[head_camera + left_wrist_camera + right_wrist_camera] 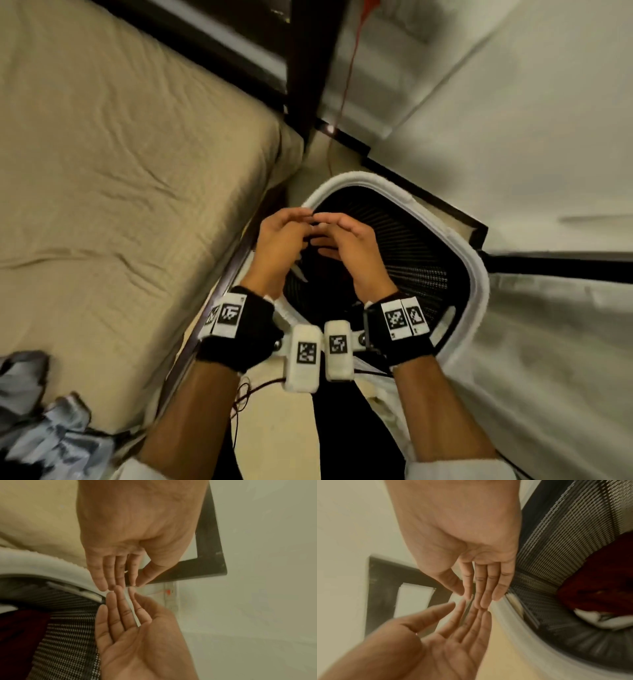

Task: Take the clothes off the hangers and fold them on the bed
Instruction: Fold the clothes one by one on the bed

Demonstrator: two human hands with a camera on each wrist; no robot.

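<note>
Left hand [137, 520] hides part of basket rim [42, 566].

The right hand [462, 536] reaches in from the top, fingers straight and close together. The left hand [436, 642] comes up from below, palm showing — their fingertips meet, holding nothing. To the right sits a white-rimmed mesh basket [513, 623] with dark red cloth [599, 585] inside.

Beige bed [102, 154], white-rimmed basket [479, 274] with black mesh, dark red cloth [599, 585] inside, grey-blue clothes [41, 428].
</note>
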